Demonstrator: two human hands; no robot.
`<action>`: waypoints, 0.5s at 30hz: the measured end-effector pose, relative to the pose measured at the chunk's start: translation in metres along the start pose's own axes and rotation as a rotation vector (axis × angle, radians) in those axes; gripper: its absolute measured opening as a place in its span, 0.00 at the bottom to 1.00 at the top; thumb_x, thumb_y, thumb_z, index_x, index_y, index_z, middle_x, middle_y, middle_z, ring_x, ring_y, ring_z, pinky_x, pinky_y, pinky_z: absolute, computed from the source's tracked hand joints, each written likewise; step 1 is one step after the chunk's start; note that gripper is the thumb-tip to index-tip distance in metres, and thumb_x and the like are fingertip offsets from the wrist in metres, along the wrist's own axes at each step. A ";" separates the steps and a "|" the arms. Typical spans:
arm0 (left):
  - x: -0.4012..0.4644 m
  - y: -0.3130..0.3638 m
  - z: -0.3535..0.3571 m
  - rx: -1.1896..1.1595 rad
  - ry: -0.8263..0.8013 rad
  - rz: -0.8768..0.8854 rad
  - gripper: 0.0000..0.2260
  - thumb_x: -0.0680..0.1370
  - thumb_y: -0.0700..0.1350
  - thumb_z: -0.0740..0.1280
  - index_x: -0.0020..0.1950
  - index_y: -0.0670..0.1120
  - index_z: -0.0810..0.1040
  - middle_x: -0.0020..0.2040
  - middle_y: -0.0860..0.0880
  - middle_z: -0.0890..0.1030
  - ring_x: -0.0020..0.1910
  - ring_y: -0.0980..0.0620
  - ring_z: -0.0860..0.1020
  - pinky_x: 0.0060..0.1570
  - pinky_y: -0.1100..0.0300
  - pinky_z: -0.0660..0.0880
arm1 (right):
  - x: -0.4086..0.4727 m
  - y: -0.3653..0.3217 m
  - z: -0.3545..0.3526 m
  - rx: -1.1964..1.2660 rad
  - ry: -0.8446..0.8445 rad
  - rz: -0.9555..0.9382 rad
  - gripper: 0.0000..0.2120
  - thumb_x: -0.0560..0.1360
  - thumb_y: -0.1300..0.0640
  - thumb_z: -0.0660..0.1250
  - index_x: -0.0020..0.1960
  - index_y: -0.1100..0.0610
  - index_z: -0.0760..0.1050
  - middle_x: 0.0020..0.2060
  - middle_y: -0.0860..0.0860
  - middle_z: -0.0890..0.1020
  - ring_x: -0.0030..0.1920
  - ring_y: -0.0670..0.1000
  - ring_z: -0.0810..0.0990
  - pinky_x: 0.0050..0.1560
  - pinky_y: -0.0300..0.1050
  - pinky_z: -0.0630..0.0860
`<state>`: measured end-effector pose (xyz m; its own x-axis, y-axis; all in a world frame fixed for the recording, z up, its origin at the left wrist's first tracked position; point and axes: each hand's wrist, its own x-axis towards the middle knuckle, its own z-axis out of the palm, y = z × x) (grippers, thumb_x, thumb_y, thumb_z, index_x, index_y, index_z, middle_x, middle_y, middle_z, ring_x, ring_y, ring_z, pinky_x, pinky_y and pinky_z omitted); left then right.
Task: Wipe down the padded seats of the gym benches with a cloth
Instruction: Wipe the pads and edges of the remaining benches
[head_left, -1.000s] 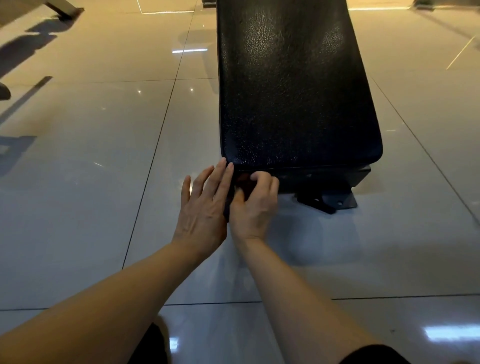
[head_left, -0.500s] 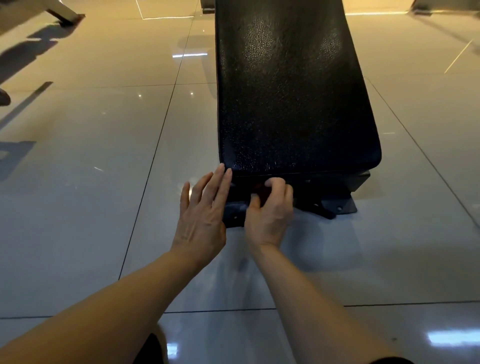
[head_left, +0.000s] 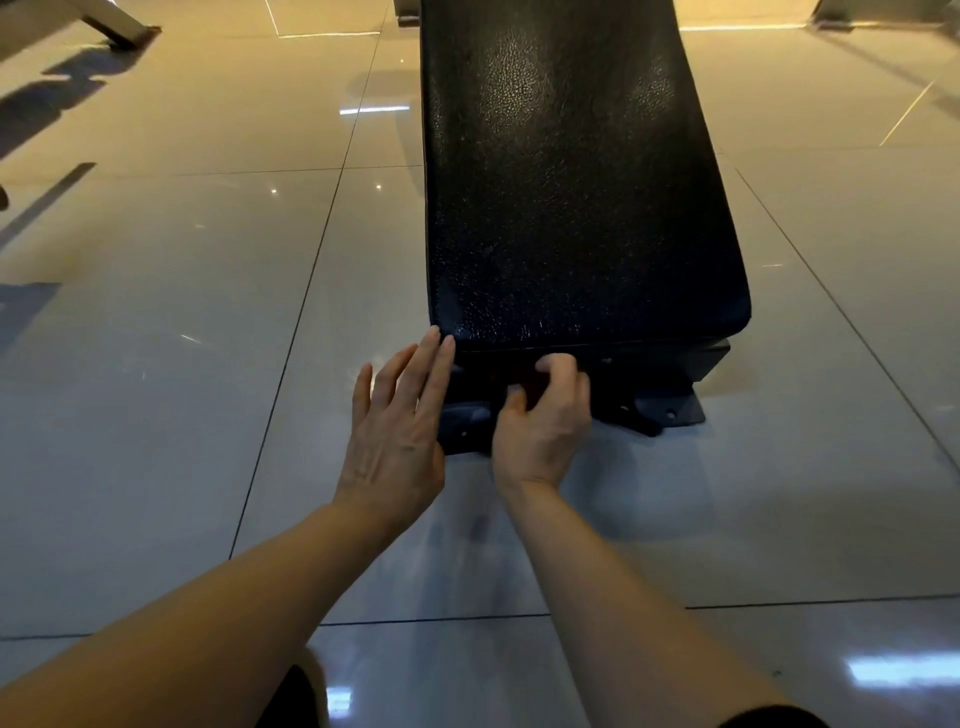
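Black pebbled vinyl covered the bench seat, which ran away from the viewer over glossy floor tiles. At its near end, the left hand lay flat with straight fingers, tips touching the pad's corner. The right hand curled round something dark, possibly the cloth, just below the pad edge, hiding part of the metal foot bracket

The black, pebbled padded seat lies level, its near edge above a dark cloth.
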<state>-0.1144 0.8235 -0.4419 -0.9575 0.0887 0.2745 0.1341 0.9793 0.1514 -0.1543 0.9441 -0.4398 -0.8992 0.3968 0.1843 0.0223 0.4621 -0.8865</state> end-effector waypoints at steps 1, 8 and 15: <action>0.000 0.000 0.000 -0.001 -0.001 -0.001 0.46 0.65 0.34 0.69 0.79 0.44 0.51 0.78 0.47 0.53 0.74 0.43 0.58 0.72 0.39 0.58 | 0.005 0.004 -0.002 0.001 0.041 0.042 0.12 0.71 0.70 0.69 0.53 0.61 0.73 0.49 0.54 0.73 0.47 0.54 0.74 0.43 0.34 0.65; 0.000 0.001 0.001 -0.007 -0.001 0.001 0.45 0.66 0.34 0.68 0.79 0.44 0.50 0.78 0.46 0.53 0.74 0.43 0.58 0.72 0.40 0.57 | -0.014 -0.010 0.010 0.037 0.011 -0.060 0.11 0.70 0.68 0.71 0.50 0.61 0.75 0.47 0.54 0.76 0.44 0.50 0.73 0.44 0.25 0.67; 0.000 0.000 0.001 0.007 0.000 -0.004 0.45 0.65 0.33 0.68 0.79 0.45 0.50 0.78 0.46 0.54 0.73 0.43 0.58 0.71 0.38 0.58 | 0.007 0.008 -0.004 0.083 0.052 0.076 0.11 0.72 0.69 0.70 0.53 0.62 0.74 0.49 0.54 0.78 0.46 0.48 0.73 0.44 0.29 0.63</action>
<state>-0.1151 0.8239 -0.4426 -0.9581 0.0846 0.2736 0.1284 0.9809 0.1463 -0.1583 0.9535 -0.4444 -0.8726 0.4694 0.1349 0.0513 0.3628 -0.9305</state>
